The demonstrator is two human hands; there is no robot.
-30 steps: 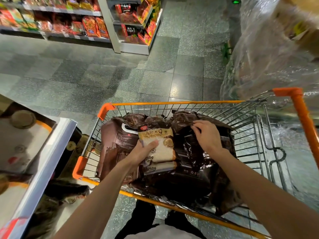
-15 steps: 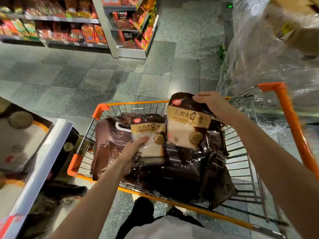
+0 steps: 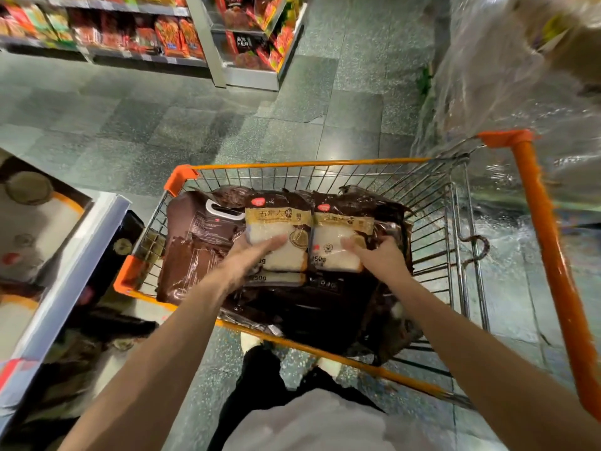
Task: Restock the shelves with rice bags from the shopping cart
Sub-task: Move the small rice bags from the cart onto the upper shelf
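The left hand (image 3: 250, 260) grips the lower left part of a small clear-windowed rice bag with a gold label band and dark brown top (image 3: 276, 222), thumb laid across the white front, the other fingers tucked behind its left edge. The right hand (image 3: 382, 260) holds a second bag of the same kind (image 3: 338, 229) the same way at its lower right corner, one digit across the front and the rest curled round the right edge. The two bags stand upright side by side, edges touching, labels facing the camera, just above a heap of larger dark brown glossy bags (image 3: 195, 255) that fills the wire shopping cart with orange trim (image 3: 309, 163). The strip of a third small bag shows directly under the left one. To the left of the cart a pale grey shelf edge (image 3: 74, 271) runs diagonally, with big rice sacks (image 3: 35, 222) lying on it. Beyond lies speckled grey floor tile (image 3: 162, 125), far shelves of red snack packets (image 3: 130, 30), and on the right a stack wrapped in clear plastic film (image 3: 504, 76).
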